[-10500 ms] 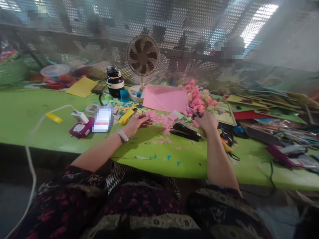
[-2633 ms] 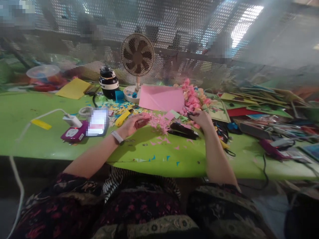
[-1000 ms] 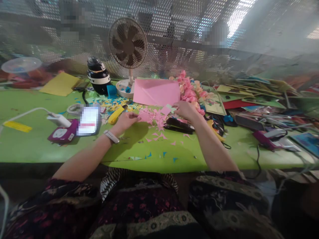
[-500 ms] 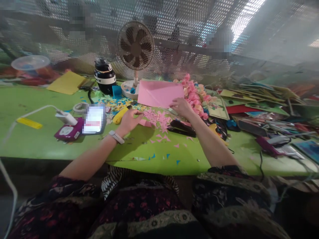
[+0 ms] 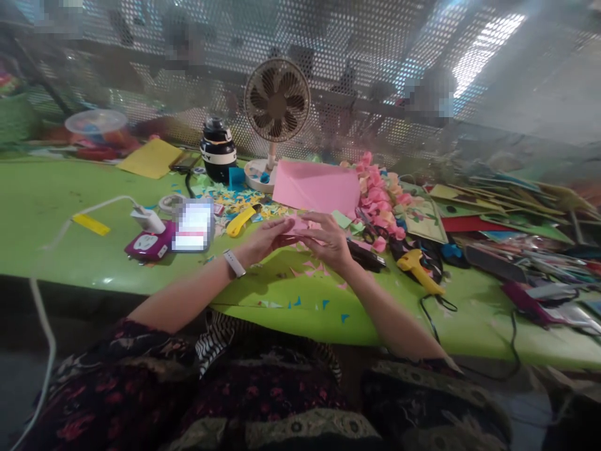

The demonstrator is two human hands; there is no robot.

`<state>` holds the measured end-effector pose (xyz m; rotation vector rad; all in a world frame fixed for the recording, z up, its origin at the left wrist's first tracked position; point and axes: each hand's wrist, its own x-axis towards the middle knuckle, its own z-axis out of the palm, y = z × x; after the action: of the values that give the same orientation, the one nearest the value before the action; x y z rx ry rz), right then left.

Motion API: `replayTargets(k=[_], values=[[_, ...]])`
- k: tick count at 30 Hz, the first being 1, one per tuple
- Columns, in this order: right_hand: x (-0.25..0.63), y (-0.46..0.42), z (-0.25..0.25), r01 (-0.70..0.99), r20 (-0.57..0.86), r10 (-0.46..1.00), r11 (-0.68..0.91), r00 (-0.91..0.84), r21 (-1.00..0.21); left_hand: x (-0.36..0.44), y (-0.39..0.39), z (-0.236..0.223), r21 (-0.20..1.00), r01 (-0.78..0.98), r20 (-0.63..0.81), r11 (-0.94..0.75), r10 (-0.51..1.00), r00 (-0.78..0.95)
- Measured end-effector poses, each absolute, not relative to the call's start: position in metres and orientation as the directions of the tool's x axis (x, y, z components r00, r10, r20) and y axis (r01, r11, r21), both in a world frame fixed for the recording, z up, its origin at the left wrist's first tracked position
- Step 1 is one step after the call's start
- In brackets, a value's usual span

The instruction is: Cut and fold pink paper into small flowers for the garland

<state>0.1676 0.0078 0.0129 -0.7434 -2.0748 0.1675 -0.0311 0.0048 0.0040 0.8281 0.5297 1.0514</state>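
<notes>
Both hands meet over the pink scraps near the table's front. Between them is a small piece of pink paper (image 5: 297, 227). My left hand (image 5: 268, 242) is closed on its left side, thumb on top. From the right, my right hand (image 5: 327, 243) grips the same piece with its fingertips. Behind them lies a large sheet of pink paper (image 5: 319, 186). Just left of my left hand rests a yellow-handled cutter (image 5: 243, 220). A black stapler (image 5: 367, 255) sits to the right, partly hidden by my right hand.
Pink paper petals (image 5: 375, 197) are heaped behind the stapler. A fan (image 5: 277, 103) and a black bottle (image 5: 218, 150) stand at the back. Left are a phone (image 5: 193, 227) and a purple power socket (image 5: 149, 244). A yellow glue gun (image 5: 419, 270) with a cord lies right.
My right hand has left the large pink sheet and come toward my left hand. The two now hold the small pink paper together. The view has shifted a little to the left.
</notes>
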Motion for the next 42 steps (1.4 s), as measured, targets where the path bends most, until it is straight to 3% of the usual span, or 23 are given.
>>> replayTargets(k=[6,9,17,42], values=[[0.157,-0.002,0.007,0.364,0.684,0.719,0.674,-0.122,-0.643,-0.029,0.001,0.006,0.805,-0.542,0.026,0.240,0.900,0.436],[0.155,-0.007,0.008,0.335,0.621,0.780,0.605,-0.070,-0.722,-0.030,-0.002,0.007,0.848,-0.495,0.070,0.189,0.886,0.458],[0.157,-0.012,0.012,0.311,0.605,0.791,0.601,-0.096,-0.736,-0.031,-0.004,0.003,0.938,-0.346,0.182,-0.018,0.874,0.450],[0.157,-0.012,0.014,0.299,0.477,0.871,0.489,-0.118,-0.819,-0.030,-0.003,0.003,0.965,-0.261,0.135,-0.030,0.908,0.396]])
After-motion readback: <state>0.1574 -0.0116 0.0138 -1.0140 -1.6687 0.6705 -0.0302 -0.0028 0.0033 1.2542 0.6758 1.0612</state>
